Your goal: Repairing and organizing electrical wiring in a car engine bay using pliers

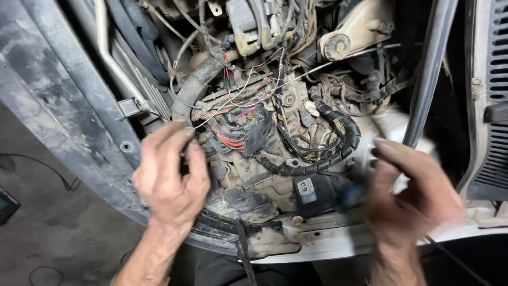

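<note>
1. Head view looks down into a dirty engine bay, with both of the person's bare hands raised over its front edge.
2. The left hand is seen from the back, fingers curled together at the tips. They reach in toward the dark hose and the loose wires just left of the black connector block. Whether the fingertips pinch anything I cannot tell, since the hand hides them.
3. The right hand is blurred. Its fingers curl around a tool with a blue handle, whose dark end points left toward the small black box with a pale label. The tool's tip is too blurred to make out.
4. The black connector block sits near the middle of the bay, between the two hands, with red and orange wires running into its left side.
5. A ribbed black conduit loops from the upper middle down and around to the right of the block.
6. A cream-coloured fluid reservoir with a round cap lies at the top right.
7. A grey bumper panel runs diagonally across the left, and a white grille stands at the far right.
8. The concrete floor shows at the lower left.
</note>
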